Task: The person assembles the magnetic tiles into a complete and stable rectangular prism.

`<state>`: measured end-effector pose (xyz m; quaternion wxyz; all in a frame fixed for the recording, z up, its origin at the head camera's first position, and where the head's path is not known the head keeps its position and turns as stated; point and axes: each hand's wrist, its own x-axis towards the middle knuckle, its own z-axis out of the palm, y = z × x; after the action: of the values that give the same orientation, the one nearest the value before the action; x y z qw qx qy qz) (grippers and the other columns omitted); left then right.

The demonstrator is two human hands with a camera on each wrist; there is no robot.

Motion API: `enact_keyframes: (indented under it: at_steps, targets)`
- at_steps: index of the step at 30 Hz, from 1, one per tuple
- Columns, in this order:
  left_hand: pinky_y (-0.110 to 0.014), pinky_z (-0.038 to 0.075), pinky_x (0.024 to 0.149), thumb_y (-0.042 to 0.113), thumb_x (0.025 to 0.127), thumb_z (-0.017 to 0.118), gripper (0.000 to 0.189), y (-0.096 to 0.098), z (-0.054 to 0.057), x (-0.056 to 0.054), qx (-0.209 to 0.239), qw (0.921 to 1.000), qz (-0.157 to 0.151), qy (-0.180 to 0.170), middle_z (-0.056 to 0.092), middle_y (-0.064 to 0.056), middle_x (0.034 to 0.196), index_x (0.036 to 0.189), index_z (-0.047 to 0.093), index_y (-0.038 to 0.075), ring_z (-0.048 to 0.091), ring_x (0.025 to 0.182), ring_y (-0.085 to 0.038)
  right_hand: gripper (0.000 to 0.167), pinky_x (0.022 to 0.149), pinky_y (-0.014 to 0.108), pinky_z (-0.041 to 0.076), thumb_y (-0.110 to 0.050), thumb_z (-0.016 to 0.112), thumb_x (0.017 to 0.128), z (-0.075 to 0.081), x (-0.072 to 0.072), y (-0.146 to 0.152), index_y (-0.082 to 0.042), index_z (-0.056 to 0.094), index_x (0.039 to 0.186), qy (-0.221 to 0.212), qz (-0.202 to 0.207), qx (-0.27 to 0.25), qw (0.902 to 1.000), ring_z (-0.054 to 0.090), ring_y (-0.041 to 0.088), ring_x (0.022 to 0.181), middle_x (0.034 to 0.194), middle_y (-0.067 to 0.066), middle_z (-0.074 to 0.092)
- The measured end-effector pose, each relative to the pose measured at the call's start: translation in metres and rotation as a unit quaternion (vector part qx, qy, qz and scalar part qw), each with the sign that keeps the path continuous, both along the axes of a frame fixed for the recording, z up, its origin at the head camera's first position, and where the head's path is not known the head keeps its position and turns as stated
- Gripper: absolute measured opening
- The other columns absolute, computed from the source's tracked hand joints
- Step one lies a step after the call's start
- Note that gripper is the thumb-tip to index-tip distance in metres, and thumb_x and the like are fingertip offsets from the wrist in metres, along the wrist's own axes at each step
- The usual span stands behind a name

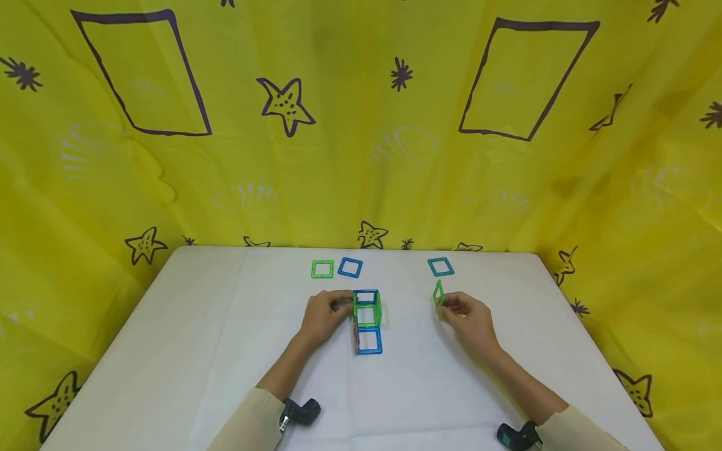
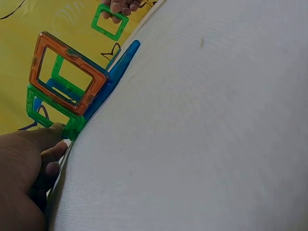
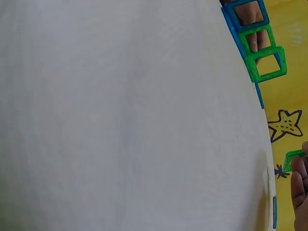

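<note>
At the fingertips of the right hand (image 1: 470,319), on their left side: green square (image 2: 104,32), pinched by thumb and fingers, upright, nearly edge-on to the head camera, face towards the block of frames (image 1: 369,326). Sides look equal, so I log no long axis. The block stands just right of the left hand (image 1: 323,317), long axis near to far; fingertips touch it, whether pinching I cannot tell.
</note>
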<state>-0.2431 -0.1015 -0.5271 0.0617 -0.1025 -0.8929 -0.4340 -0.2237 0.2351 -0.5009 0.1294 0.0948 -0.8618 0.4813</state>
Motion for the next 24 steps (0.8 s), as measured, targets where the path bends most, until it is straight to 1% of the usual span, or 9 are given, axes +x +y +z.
enact_keyframes:
  at_steps: [8,14,19,24]
  targets:
    - [-0.030,0.041,0.069,0.014,0.095,0.078,0.026,0.000,-0.001,-0.001,0.005,1.0000,-0.001,0.008,0.062,0.004,0.083,0.121,0.080,0.013,0.052,0.076,-0.014,0.010,0.075,0.020,0.050,0.001,0.078,0.090,0.001,0.012,-0.010,-0.002,0.076,0.100,-0.006,0.027,-0.005,0.9996,0.064,0.011,0.080,0.089,0.004,0.075]
    - [-0.030,0.041,0.069,0.014,0.095,0.078,0.025,-0.001,0.000,0.000,0.007,0.9999,-0.002,0.008,0.062,0.004,0.083,0.120,0.081,0.013,0.052,0.077,-0.014,0.012,0.074,0.021,0.050,0.004,0.079,0.088,-0.001,0.019,-0.019,-0.003,0.077,0.098,0.011,0.047,-0.021,0.9986,0.064,0.011,0.078,0.086,0.003,0.074]
    - [-0.030,0.041,0.069,0.014,0.095,0.078,0.025,0.000,0.001,0.000,0.009,0.9999,-0.001,0.007,0.062,0.004,0.084,0.120,0.081,0.014,0.052,0.076,-0.014,0.016,0.072,0.020,0.050,0.008,0.080,0.085,-0.003,0.024,-0.027,-0.004,0.077,0.095,0.027,0.057,-0.025,0.9977,0.062,0.009,0.076,0.085,0.000,0.074]
    - [-0.030,0.041,0.069,0.014,0.095,0.077,0.025,0.000,0.001,0.000,0.009,0.9999,-0.001,0.006,0.062,0.004,0.084,0.121,0.081,0.014,0.052,0.076,-0.014,0.019,0.070,0.024,0.052,0.015,0.078,0.083,-0.003,0.030,-0.037,0.001,0.075,0.094,0.036,0.057,-0.011,0.9977,0.062,0.010,0.074,0.084,0.005,0.073]
